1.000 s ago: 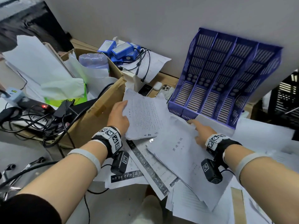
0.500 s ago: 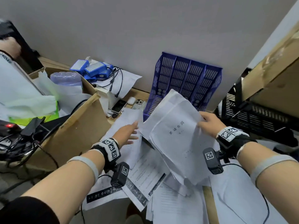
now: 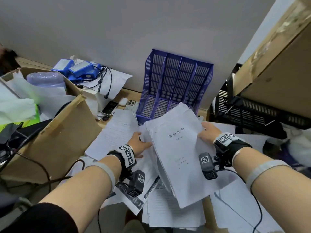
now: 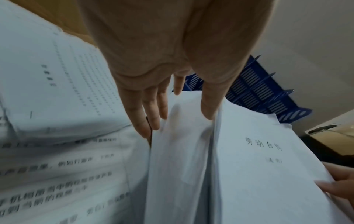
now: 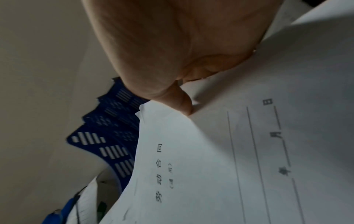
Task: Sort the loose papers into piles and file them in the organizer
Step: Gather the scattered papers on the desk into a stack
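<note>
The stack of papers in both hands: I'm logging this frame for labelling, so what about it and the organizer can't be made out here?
- Stack of papers: sheet count unknown; in every view the cover sheet hides the rest.
- Right hand: fingers hidden under the stack in the head and right wrist views.
- Left hand: left wrist view is blurred, so which sheets it parts is unclear.
- Blue organizer: slot fronts covered by the stack in the head view.

Even, soft indoor light, no glare. Head view sharp at centre, bowed and stretched toward edges. Left wrist view: printed text lower left motion-blurred. Right wrist view dimmer, skin close-up out of focus.
</note>
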Available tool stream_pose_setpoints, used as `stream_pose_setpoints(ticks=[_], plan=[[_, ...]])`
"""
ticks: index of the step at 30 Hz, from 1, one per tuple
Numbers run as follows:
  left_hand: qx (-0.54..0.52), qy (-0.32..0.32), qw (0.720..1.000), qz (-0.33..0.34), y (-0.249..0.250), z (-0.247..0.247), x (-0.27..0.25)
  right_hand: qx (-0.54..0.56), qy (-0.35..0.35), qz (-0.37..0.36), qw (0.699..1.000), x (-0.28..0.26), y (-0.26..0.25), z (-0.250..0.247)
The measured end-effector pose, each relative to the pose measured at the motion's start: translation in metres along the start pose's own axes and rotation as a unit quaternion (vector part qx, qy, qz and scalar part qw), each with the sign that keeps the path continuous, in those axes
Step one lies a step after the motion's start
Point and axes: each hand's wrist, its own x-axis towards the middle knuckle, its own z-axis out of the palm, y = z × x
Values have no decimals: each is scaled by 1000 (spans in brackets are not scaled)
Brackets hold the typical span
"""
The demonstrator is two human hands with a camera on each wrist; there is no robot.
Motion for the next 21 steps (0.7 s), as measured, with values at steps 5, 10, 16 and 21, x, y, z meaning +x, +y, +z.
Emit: stream_pose_setpoints(ticks=[5, 10, 16, 21], plan=[[100, 33, 994, 12, -25, 24, 18, 52, 12, 34, 998, -13, 36, 22], [126, 54, 990, 22, -37, 34, 24, 103, 10, 37, 994, -19, 59, 36], [-162, -15, 987, -2, -42, 31, 4, 162, -18, -7, 987, -20, 49, 40], [-233, -87, 968, -24, -29, 10, -30, 144, -53, -64, 986, -12, 14, 46]])
